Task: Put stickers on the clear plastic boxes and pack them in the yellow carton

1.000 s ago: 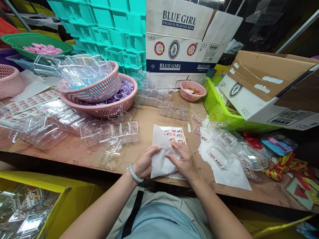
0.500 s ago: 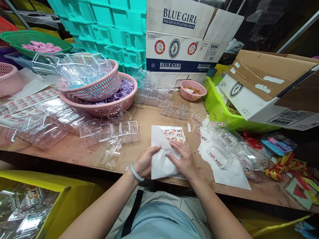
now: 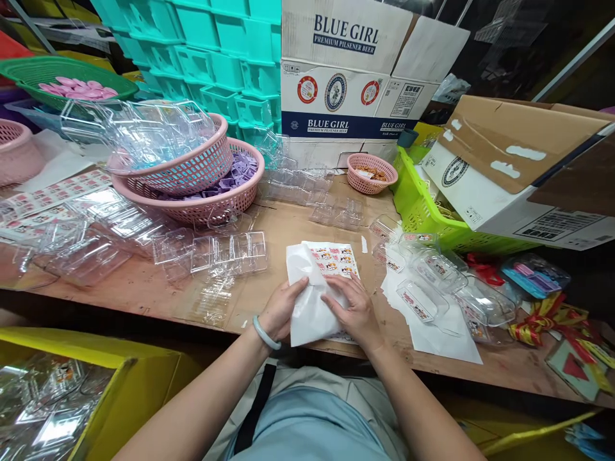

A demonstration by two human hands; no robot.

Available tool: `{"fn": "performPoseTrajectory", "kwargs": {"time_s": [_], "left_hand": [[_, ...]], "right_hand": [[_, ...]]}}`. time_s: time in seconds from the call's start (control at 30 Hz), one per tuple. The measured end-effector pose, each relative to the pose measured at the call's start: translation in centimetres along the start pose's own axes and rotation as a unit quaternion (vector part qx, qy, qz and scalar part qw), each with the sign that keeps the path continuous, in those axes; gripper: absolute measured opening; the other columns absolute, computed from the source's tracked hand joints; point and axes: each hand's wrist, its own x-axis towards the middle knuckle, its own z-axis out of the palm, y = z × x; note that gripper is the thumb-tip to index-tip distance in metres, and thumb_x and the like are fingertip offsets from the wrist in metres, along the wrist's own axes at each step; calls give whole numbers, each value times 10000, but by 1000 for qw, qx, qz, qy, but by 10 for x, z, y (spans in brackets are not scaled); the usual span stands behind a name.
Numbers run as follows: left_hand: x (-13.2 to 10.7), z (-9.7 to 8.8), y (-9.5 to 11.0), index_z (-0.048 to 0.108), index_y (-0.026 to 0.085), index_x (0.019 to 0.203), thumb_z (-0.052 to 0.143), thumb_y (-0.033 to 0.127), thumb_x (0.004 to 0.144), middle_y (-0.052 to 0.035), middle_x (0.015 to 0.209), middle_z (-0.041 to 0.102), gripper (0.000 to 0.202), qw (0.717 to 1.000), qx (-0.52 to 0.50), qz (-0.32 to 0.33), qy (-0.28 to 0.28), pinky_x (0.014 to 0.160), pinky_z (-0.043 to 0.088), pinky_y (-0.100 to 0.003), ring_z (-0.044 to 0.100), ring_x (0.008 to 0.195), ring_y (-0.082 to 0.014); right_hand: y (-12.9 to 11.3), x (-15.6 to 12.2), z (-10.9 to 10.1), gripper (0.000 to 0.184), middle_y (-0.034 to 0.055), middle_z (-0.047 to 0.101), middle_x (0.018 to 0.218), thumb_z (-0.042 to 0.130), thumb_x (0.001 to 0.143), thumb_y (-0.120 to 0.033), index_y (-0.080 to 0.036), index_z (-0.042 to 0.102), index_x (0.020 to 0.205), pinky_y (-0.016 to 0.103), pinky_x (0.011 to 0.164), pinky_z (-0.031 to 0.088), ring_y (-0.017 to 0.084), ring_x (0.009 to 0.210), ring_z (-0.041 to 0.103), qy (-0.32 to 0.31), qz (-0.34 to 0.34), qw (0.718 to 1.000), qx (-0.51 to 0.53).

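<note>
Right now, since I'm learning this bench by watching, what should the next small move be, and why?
Perhaps draw the white sheet slightly leftward with the left hand: that hand already holds its left side, and it covers part of the printed sheet, whose rows show at upper right. The right hand, lying on the papers, could steady them.

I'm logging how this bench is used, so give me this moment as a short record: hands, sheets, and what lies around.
Left hand: pinching white paper
Right hand: at the paper's right side; grip unclear
Sticker sheet: partly covered by the paper
To the left: clear plastic trays, stacked pink baskets
To the right: clear labelled cases
Behind: beer carton, teal crates
</note>
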Motion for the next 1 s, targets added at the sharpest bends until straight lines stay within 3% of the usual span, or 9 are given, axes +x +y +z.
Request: {"fn": "performPoseTrajectory", "kwargs": {"time_s": [0.27, 0.43, 0.57, 0.77, 0.87, 1.0], "left_hand": [[1, 3, -1, 687, 69, 1021, 681, 243, 796, -154, 988, 738, 285, 999, 32, 27, -5, 852, 544, -369, 704, 860, -253], [0, 2, -1, 673, 79, 1060, 721, 291, 764, -162, 1038, 726, 367, 999, 39, 33, -15, 849, 539, -373, 697, 898, -269], [0, 1, -1, 661, 85, 1081, 735, 321, 751, -160, 1052, 721, 412, 998, 46, 35, -24, 815, 540, -347, 691, 913, -266], [-1, 2, -3, 669, 98, 1072, 775, 354, 709, -137, 1032, 726, 456, 991, 106, 60, -55, 781, 530, -316, 689, 891, -250], [0, 1, -3, 669, 103, 1056, 778, 358, 702, -129, 1007, 730, 449, 991, 112, 65, -44, 768, 524, -307, 687, 883, -246], [1, -5, 3, 646, 100, 1080, 781, 373, 686, -145, 1011, 722, 498, 991, 119, 60, -21, 788, 525, -341, 677, 913, -272]], "right_hand": [[0, 2, 4, 123, 7, 734, 952, 582, 900, -231, -256, 685, 964, 478, 1076, 334, 182, 905, 667, 34, 15, 999, 15], [6, 3, 4, 125, 35, 716, 889, 591, 886, -298, -225, 692, 879, 379, 873, 505, 190, 836, 662, 44, 111, 987, 104], [4, 3, 4, 190, 46, 698, 1016, 673, 823, -320, -238, 689, 994, 355, 894, 500, 203, 953, 643, 6, 106, 985, 136], [-1, 1, 11, 176, 27, 705, 826, 644, 830, -370, -205, 705, 832, 299, 737, 524, 177, 777, 652, 47, 193, 960, 196], [0, 3, 14, 237, 42, 711, 812, 668, 796, -416, -182, 698, 819, 302, 685, 535, 181, 742, 650, 74, 246, 930, 261], [12, 16, 7, 278, 52, 726, 836, 744, 715, -416, -175, 673, 833, 331, 718, 561, 188, 760, 676, 199, 314, 839, 396]]}}
